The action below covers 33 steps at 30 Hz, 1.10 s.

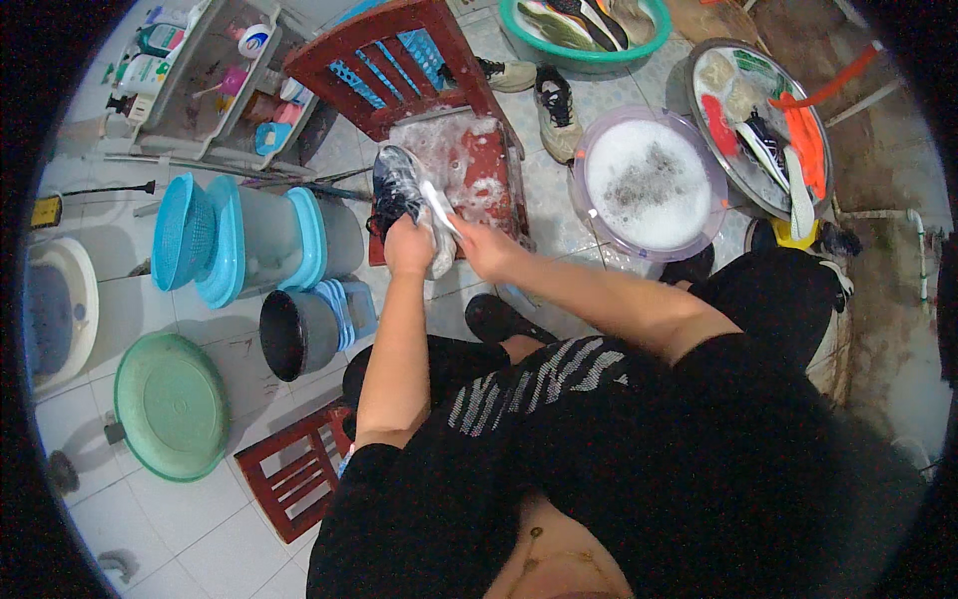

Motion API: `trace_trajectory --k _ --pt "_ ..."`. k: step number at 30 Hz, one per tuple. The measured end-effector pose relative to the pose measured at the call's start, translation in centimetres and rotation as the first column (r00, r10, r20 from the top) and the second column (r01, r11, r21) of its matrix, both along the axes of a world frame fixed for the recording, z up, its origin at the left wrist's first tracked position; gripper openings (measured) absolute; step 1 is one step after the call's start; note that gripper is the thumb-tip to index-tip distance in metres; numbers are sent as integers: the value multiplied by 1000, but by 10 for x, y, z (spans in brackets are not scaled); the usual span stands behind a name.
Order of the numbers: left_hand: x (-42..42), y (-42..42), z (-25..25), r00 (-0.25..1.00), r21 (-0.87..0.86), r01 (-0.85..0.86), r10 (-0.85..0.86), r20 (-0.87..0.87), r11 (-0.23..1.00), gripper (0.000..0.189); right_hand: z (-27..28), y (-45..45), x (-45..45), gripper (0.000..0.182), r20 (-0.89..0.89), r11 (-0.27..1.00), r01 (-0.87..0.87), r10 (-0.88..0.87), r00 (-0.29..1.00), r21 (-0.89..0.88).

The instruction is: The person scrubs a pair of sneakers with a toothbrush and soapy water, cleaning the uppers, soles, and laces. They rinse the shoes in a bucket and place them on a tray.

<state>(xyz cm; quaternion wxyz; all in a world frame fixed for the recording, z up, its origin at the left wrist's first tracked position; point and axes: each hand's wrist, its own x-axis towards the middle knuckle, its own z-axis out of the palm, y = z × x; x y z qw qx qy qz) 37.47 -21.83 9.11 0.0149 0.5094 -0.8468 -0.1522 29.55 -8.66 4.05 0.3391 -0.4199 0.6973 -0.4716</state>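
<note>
My left hand (409,245) grips a dark lace-up sneaker (397,183) with a pale sole, wet with suds. In my right hand (483,245) is a white brush (436,202), held against the sneaker's side; its bristles are hard to make out. Both are over the foam-covered seat of a small red wooden chair (486,161). To the right of the chair stands a round basin of foamy water (651,183), with grey scum on the foam. A beige and black sneaker (557,116) lies on the floor between chair and basin.
A metal basin (692,97) at the right holds shoes, insoles and orange pieces. Behind is a green basin (587,56) with more shoes. Blue-rimmed tubs (224,239), a dark pot (284,337) and a green lid or basin (172,408) line the left, below a shelf with bottles (202,90).
</note>
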Motion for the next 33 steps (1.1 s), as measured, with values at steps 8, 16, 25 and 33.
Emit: trace_trajectory --k 8,16,25,33 --pt "5 -10 -14 1000 -65 16 -16 1 998 50 -22 -69 -33 50 -90 999 -29 32 995 31" --pt "-2 2 -1 999 -10 -27 26 -42 1000 35 2 51 18 51 21 998 -56 56 998 10" --pt "12 -7 -6 994 -30 112 -112 3 993 42 29 39 8 52 -39 985 -111 117 992 134" --pt "24 6 52 965 299 261 -235 -119 918 39 60 109 -87 49 -332 968 190 -127 935 165"
